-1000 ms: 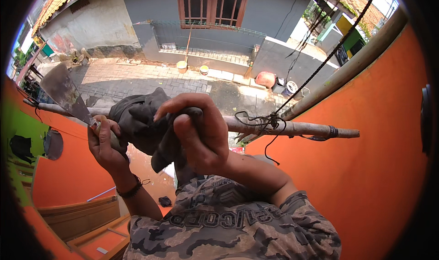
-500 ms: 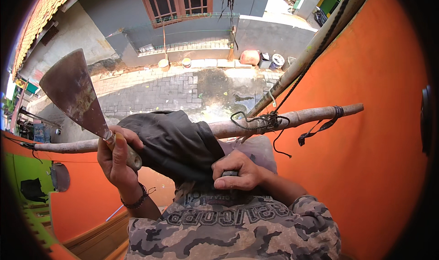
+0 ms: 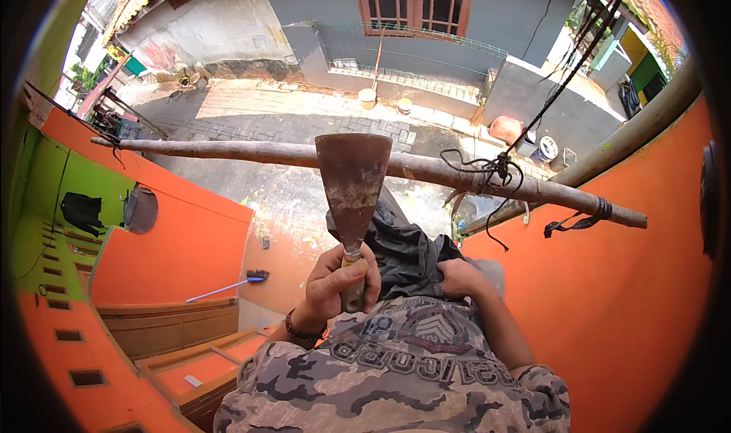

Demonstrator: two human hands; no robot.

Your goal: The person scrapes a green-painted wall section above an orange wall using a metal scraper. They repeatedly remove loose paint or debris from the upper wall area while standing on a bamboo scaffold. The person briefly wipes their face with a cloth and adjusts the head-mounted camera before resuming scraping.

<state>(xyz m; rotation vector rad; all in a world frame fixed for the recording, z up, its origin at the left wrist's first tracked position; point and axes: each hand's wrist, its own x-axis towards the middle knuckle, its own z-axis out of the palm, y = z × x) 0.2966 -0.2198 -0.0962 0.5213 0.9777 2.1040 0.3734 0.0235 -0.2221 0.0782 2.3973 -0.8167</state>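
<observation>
My left hand (image 3: 326, 287) is closed round the handle of a putty knife (image 3: 354, 182). Its wide, stained blade points up and overlaps a long bamboo pole (image 3: 259, 150) in the picture. A dark beaded bracelet circles my left wrist. My right hand (image 3: 461, 278) rests against my dark trousers (image 3: 411, 258) at hip height. Its fingertips are hidden at the cloth, so I cannot tell whether anything is in them.
Black cord (image 3: 499, 166) is knotted round the pole near a thicker slanted pole (image 3: 647, 128). An orange wall (image 3: 586, 303) rises on my right. Far below lie a paved lane (image 3: 304, 113), a blue-handled broom (image 3: 228, 288) and a wooden frame (image 3: 190, 357).
The view has swung left, showing more of the room below. The putty knife has gone from tilted left to upright. My right hand, earlier closed round something dark grey, now lies against the trousers.
</observation>
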